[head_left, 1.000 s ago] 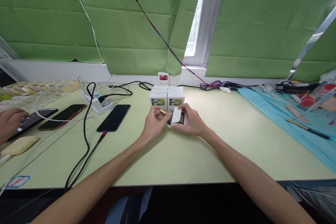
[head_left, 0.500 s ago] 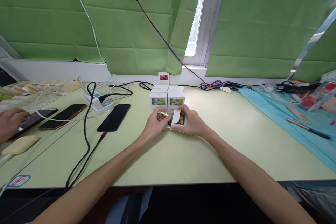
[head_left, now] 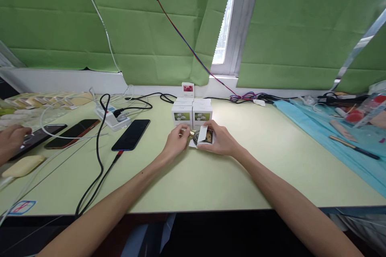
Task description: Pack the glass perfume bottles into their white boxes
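Observation:
My right hand [head_left: 222, 140] grips a small white carton [head_left: 201, 147] lying on its side, fingers around its far side and thumb near. A white flap [head_left: 203, 133] stands up, and a black and gold patterned panel [head_left: 208, 137] shows beside it. From the left end of the carton pokes a round, glassy, dark-edged thing [head_left: 196, 138] with a small gold cylinder [head_left: 192, 133]. My left hand [head_left: 177, 140] is closed at that gold cylinder, its fingertips on the piece's left end. How deep the glassy thing sits inside the carton is hidden.
White boxes [head_left: 182, 119] with flower pictures stand right behind my hands. A phone [head_left: 131, 135], a power strip [head_left: 113, 118] and cables are on the left, with another person's hand [head_left: 13, 140] at the far left. Blue sheeting [head_left: 313, 136] with a pen [head_left: 353, 147] covers the right side.
My left hand has drawn slightly left, uncovering the glassy round thing and a small white flap at the carton's end. My right hand and the carton have stayed in place.

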`<state>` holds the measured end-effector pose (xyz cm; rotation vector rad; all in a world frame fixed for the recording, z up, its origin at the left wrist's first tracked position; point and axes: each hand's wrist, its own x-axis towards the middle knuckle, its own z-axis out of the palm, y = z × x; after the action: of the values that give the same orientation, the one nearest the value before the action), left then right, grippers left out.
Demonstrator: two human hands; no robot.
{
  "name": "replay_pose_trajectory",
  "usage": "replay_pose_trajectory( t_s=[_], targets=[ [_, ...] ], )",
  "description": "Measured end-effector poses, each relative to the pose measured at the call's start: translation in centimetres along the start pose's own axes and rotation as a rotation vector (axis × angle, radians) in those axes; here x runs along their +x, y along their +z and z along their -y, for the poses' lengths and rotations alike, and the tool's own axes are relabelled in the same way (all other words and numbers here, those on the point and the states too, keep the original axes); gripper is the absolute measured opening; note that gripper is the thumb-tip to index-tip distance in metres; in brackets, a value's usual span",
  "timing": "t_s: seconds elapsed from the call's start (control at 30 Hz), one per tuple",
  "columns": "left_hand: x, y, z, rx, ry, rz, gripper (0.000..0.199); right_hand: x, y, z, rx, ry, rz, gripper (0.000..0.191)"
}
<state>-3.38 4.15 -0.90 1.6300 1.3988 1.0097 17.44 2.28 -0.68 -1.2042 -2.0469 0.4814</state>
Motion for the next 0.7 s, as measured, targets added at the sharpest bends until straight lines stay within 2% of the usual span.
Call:
replay_pose_trajectory(
  t_s=[0.33,0.7],
  targets=[
    [-0.61,-0.03,-0.92,-0.03,-0.027,0.021,0.019,-0.02,0.18,-0.26,-0.002,-0.007,-0.012,0.065],
    [-0.06,0.16,0.01,0.032,0.043,-0.021,0.026,-0.04,0.16,-0.12,0.006,-0.008,-0.024,0.064]
  ],
)
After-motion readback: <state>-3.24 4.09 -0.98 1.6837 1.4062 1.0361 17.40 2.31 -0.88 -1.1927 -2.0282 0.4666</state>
